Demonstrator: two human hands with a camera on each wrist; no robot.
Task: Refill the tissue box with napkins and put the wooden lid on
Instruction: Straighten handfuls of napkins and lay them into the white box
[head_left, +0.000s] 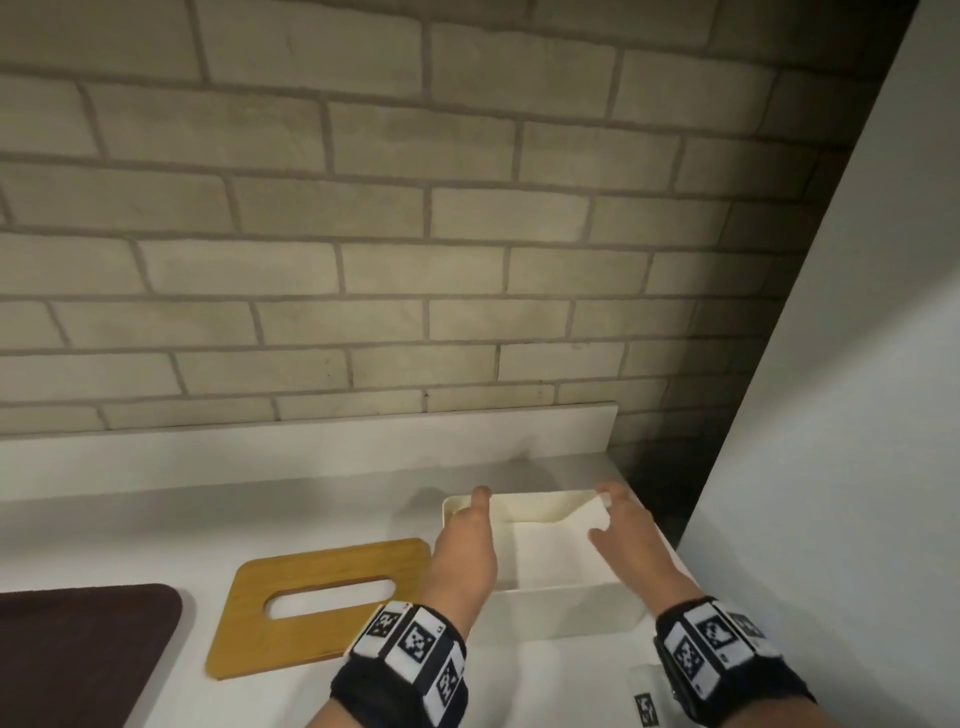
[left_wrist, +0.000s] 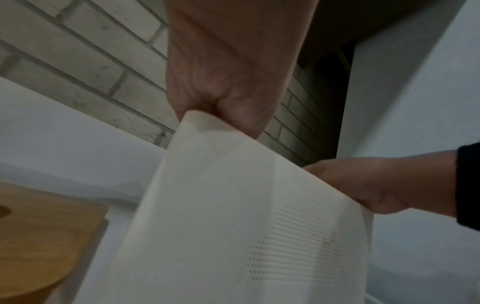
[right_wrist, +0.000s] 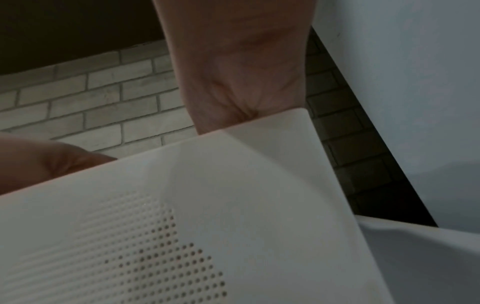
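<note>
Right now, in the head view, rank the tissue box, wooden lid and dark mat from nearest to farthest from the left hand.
1. Tissue box: the left hand holds its far left corner.
2. Wooden lid: flat on the counter, just left of the hand.
3. Dark mat: at the far left edge.

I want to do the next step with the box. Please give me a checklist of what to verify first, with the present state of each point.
1. Box open and upright on the counter: ok.
2. Lid off, lying flat left of the box: ok.
3. Left hand and right hand each pinch the perforated panel: ok.
4. Panel seated flat in the box: cannot tell.
5. Napkins in the box: cannot tell; none visible.
</note>
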